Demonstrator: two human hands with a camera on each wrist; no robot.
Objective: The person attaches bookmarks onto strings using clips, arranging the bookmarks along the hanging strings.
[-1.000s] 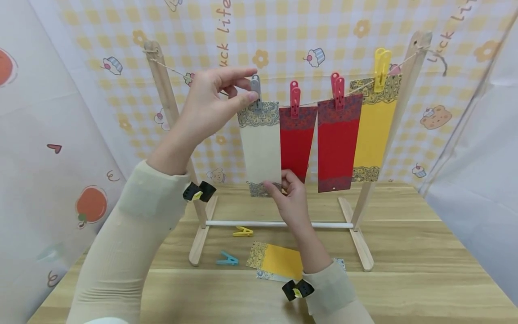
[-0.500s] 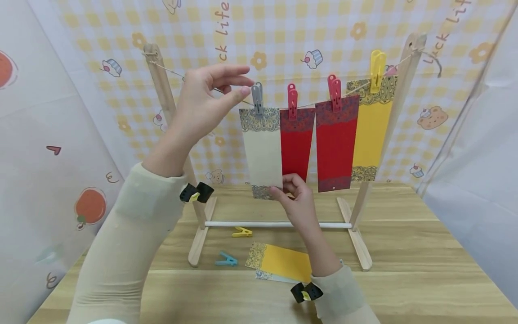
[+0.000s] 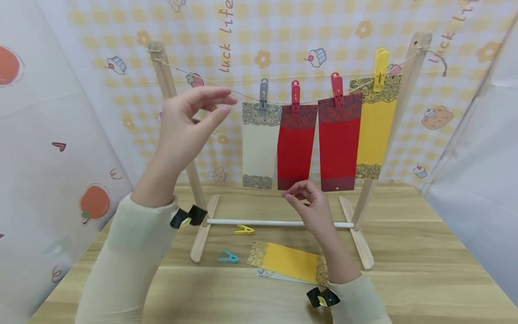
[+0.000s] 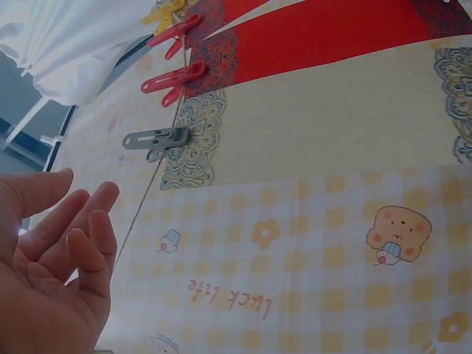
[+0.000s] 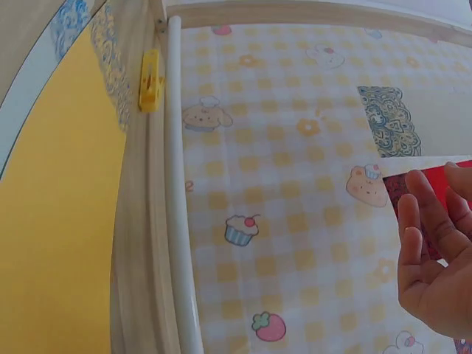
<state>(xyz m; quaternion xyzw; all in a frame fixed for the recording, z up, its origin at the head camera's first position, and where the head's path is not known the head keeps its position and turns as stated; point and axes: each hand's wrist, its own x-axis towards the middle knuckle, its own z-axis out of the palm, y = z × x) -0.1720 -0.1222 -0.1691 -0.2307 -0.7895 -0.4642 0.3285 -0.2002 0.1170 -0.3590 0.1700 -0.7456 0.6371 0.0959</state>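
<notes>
A cream card point(image 3: 260, 150) with patterned ends hangs from the cord point(image 3: 206, 81) by a grey clothespin point(image 3: 263, 96). My left hand point(image 3: 182, 126) is raised left of that clothespin, fingers loosely bent and holding nothing; the left wrist view shows a gap between its fingertips and the grey clothespin point(image 4: 158, 139). Right of the cream card hang two red cards point(image 3: 296, 144) on red clothespins point(image 3: 296, 96), then a yellow card point(image 3: 376, 135) on a yellow clothespin point(image 3: 380, 69). My right hand point(image 3: 313, 207) is at the lower edge of the nearer red card, its fingers loosely bent with nothing between them.
A wooden rack with a left post point(image 3: 194, 180) and a white crossbar point(image 3: 259, 222) carries the cord. On the table point(image 3: 425, 252) lie a yellow clothespin point(image 3: 244, 230), a blue clothespin point(image 3: 229, 257) and a yellow patterned card point(image 3: 291, 261) over a pale one point(image 3: 275, 275).
My left hand has let go of the grey clothespin and drawn back left. The right hand has released the cream card's lower corner and shifted right; the card now hangs freely.
</notes>
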